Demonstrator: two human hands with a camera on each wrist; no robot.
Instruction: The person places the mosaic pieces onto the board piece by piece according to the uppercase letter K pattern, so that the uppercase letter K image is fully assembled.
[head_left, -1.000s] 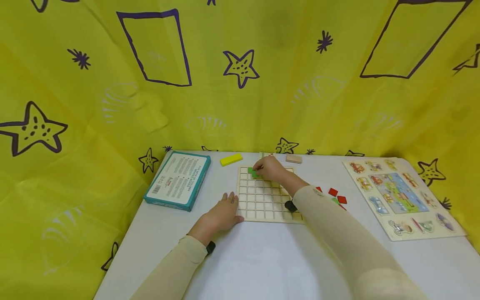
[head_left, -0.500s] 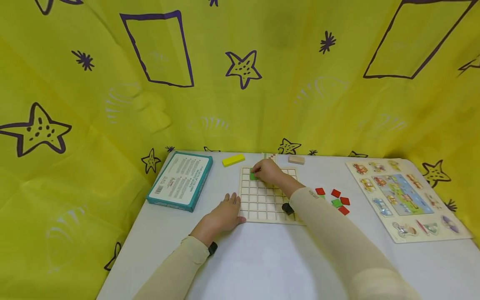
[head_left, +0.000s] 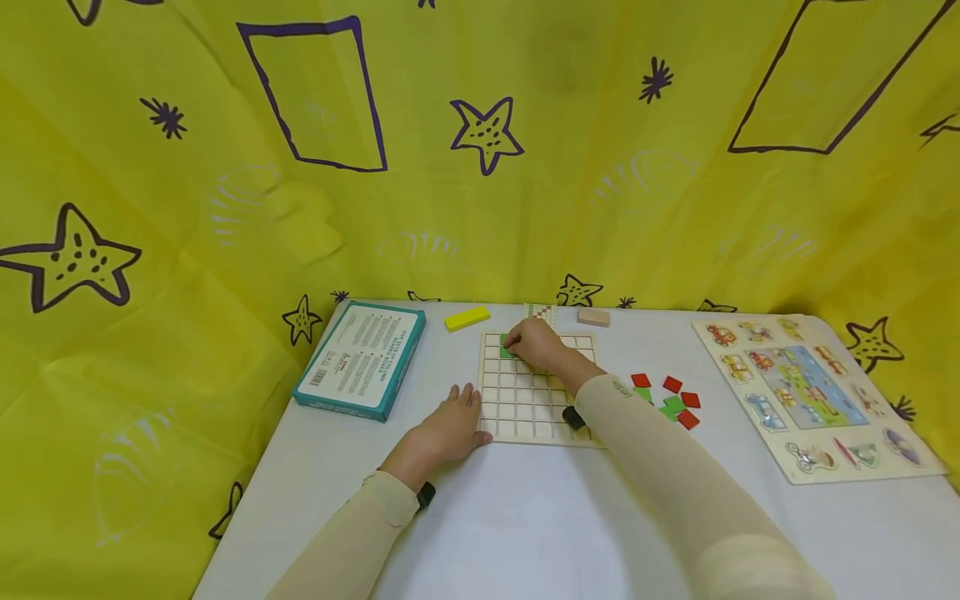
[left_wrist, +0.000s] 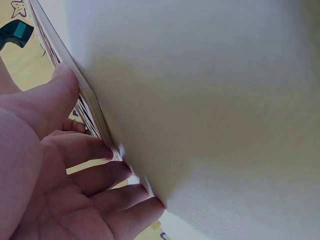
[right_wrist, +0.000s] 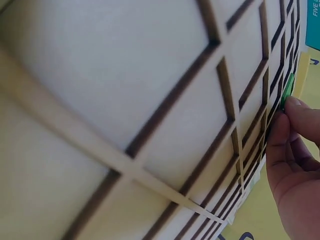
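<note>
A pale wooden grid board lies on the white table. My right hand reaches over its far rows and pinches a green square tile at a cell near the far left corner. In the right wrist view, thumb and index fingertips meet at the green tile, low against the grid bars. My left hand rests at the board's near left corner, thumb along the front edge. Its fingers are nearly straight and touch the tabletop beside the board in the left wrist view.
Loose red tiles and green tiles lie right of the board. Farther right is a picture puzzle. A teal box lies left; behind the board are a yellow block, a wooden block and a patterned card.
The green tile has gone from lying askew across grid bars to sitting squarer over one cell. My right forearm has shifted slightly left, uncovering more loose tiles. My left hand stays at the corner.
</note>
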